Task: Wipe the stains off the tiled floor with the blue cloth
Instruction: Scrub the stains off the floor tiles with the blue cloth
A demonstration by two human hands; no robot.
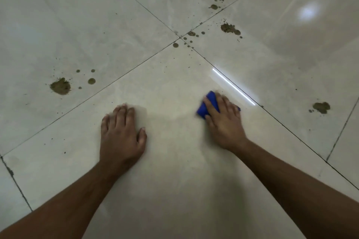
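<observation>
Under me spreads the glossy pale-grey tiled floor [174, 180], big square tiles cut by thin dark grout lines that cross ahead of me, and the tile I kneel over looks free of marks where I can see it. Beyond it lie the stains: a broad muddy brown blotch [60, 86] on the tile to my left with small drops beside it, a rough brown patch [229, 28] past the grout crossing with a scatter of round spots [191, 34] right at the crossing, more specks [214, 6] further off, and a smaller brown smear [321, 107] out to my right across the grout line. My left hand [121, 132] lies flat on the tile, fingers straight and together, holding nothing, propping me up. My right hand [223, 120] presses down on the small folded blue cloth [207, 105], fingers spread over it and curling at its edges so it is pinned to the floor; the cloth's long side runs away from me, angled up and to the right. I judge the smear on the right is nearest the cloth, on the same side as the hand that holds it, so a push out to the right across the grout line seems the shortest move.
</observation>
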